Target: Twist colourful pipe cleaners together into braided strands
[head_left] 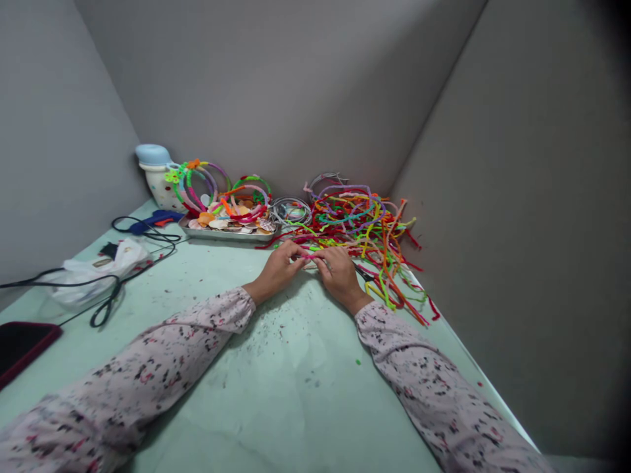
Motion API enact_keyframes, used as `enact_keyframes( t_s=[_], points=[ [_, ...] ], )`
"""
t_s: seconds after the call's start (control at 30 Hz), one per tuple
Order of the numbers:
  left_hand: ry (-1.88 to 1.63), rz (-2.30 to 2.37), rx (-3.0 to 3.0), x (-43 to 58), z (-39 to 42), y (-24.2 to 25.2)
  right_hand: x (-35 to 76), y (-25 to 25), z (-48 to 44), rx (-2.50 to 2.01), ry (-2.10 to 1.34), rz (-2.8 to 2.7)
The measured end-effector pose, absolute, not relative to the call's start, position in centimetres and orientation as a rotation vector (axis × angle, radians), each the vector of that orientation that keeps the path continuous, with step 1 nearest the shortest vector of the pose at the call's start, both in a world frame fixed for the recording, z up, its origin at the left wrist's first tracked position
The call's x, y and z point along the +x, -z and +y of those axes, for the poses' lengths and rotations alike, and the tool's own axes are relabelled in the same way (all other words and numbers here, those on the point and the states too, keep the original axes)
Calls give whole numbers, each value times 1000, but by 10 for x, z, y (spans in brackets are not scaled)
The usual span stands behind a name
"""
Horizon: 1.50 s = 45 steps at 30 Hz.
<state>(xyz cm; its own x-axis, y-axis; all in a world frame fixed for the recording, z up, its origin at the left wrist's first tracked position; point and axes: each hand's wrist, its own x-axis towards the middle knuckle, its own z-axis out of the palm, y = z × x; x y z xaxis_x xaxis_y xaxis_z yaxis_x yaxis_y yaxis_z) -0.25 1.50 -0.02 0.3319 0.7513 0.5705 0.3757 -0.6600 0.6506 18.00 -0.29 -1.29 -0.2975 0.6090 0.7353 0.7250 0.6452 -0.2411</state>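
- Both hands meet at mid-worktop (296, 394): left hand (280, 268) and right hand (340, 272) have fingertips pinched shut on a pink stem (310, 255) held between them, just in front of the stem pile (365, 230).
- Risk: the thin stem could slip from the pinch if either hand pulls unevenly.
- Loose stems near the right hand could snag.
- Scissors (367, 274) lie close; a wrist could brush them.

No readable writing anywhere here: no label, brand, number or sign shows clearly enough to make out.
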Motion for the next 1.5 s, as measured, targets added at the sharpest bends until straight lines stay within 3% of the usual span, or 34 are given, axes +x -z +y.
enact_keyframes(
  t_s=[1.5],
  points=[
    [-1140, 1151, 2147, -1, 16, -2, 179, 14, -7, -1027, 106, -2062]
  ],
)
